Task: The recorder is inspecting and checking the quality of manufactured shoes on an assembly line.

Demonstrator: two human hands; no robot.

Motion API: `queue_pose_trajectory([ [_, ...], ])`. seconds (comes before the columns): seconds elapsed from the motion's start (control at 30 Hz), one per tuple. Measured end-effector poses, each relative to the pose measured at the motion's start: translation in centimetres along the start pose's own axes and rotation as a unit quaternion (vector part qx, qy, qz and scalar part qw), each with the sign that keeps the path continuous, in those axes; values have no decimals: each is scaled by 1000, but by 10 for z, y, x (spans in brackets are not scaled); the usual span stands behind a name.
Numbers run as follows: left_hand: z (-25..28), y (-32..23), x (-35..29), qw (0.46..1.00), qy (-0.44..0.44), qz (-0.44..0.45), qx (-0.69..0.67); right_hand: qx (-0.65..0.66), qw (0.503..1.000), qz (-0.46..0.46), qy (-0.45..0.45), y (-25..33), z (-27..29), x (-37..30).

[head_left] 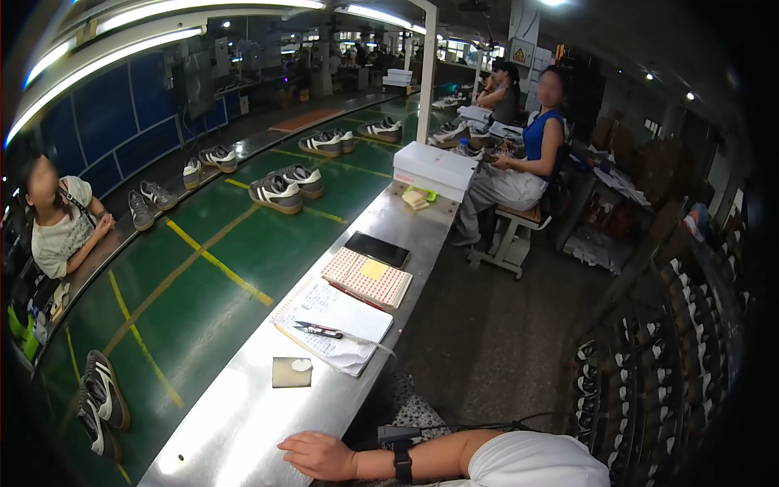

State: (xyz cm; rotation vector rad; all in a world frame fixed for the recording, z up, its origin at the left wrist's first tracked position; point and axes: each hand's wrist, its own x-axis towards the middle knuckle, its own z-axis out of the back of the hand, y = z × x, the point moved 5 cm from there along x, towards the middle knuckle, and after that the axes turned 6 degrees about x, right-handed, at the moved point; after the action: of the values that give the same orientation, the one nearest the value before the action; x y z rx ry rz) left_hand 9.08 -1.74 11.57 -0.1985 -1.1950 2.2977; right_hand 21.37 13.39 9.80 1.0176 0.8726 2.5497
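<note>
My right hand point(319, 455) rests palm down on the steel ledge point(235, 422) at the bottom of the view, holding nothing, with a dark watch on its wrist. Nearest to it lies a small beige pad point(291, 371) with a white blob on it. Further along the ledge is an open white notebook point(341, 312) with red-handled thread snips point(318, 329) lying on top. My left hand is out of view.
Beyond the notebook lie a red grid-patterned book point(367, 277), a black tablet point(377, 248), yellow sponges point(415, 197) and a white shoebox point(434, 169). The green conveyor point(227, 260) on the left carries sneakers point(277, 193). People sit at left point(61, 223) and right point(519, 174).
</note>
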Motion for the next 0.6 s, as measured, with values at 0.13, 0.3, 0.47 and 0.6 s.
queue_pose_trajectory([
  [0.13,0,30,2,998,1,40,-57,-4,1000,13,-5,3,0,12],
  [0.3,-4,31,6,995,-55,-60,-50,-31,999,-8,24,1,-9,17],
  [0.47,-21,13,14,986,12,-9,-169,8,999,-29,33,-9,16,24],
  [0.6,17,15,10,991,7,-64,-115,94,992,-66,45,-28,14,30],
])
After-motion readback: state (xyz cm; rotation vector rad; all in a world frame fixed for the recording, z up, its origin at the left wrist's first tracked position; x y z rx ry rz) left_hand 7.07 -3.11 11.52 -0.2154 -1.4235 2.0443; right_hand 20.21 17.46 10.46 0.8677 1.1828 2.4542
